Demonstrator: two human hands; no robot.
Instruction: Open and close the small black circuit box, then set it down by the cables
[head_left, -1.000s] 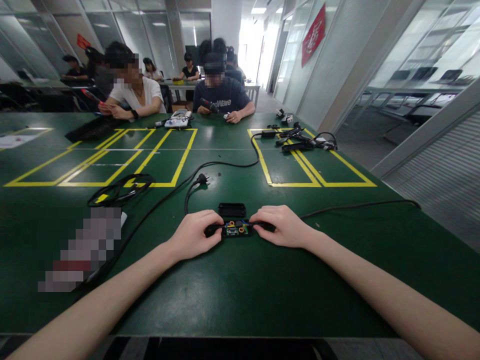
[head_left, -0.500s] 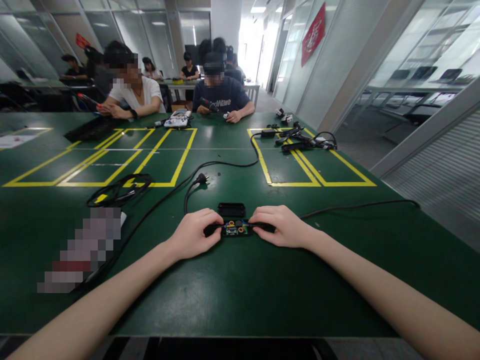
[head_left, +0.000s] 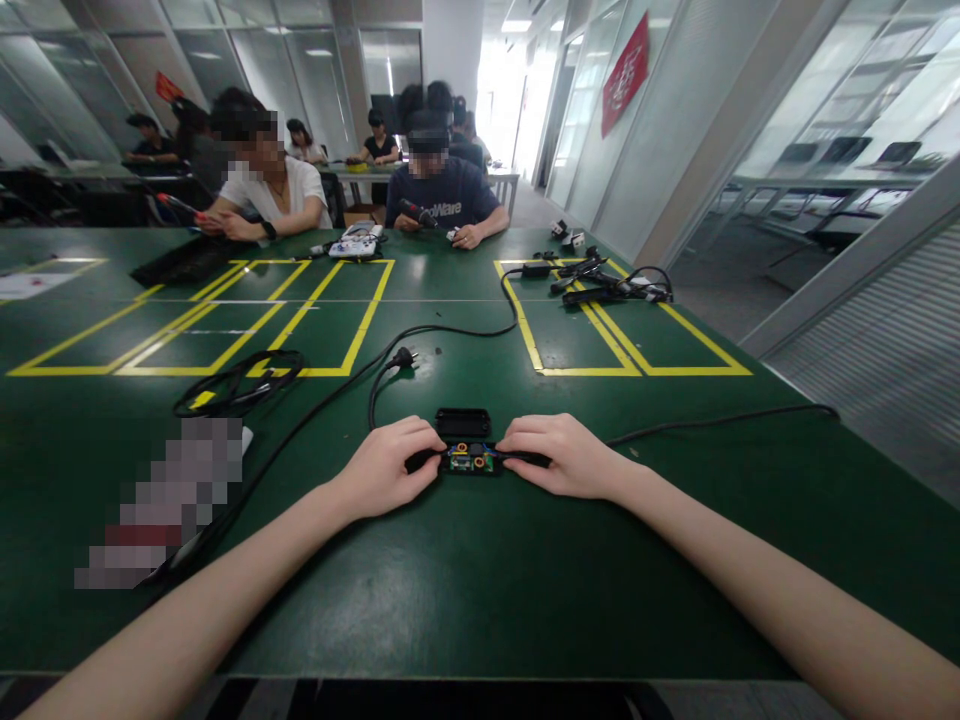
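Note:
In front of me on the green table lies an opened black case with a circuit board (head_left: pixel 472 459) in it, where copper coils and thin wires show. My left hand (head_left: pixel 391 464) pinches the black cable at the left end of the case. At the right end, my right hand (head_left: pixel 564 458) is closed on the other black cable (head_left: pixel 529 458). Just behind the board rests the loose black cover (head_left: pixel 463 421). A black plug (head_left: pixel 403 357) on a cable lies beyond my left hand.
A coiled cable (head_left: pixel 240 382) and a pixelated object (head_left: pixel 169 500) lie at the left. Yellow tape outlines mark the table (head_left: pixel 465 590). A pile of black cables and adapters (head_left: pixel 607 280) sits at the back right. Two people (head_left: pixel 442 195) (head_left: pixel 274 190) work across the table.
Both hands stay at the two ends of the case with hardly any movement. The whole view has shifted very slightly.

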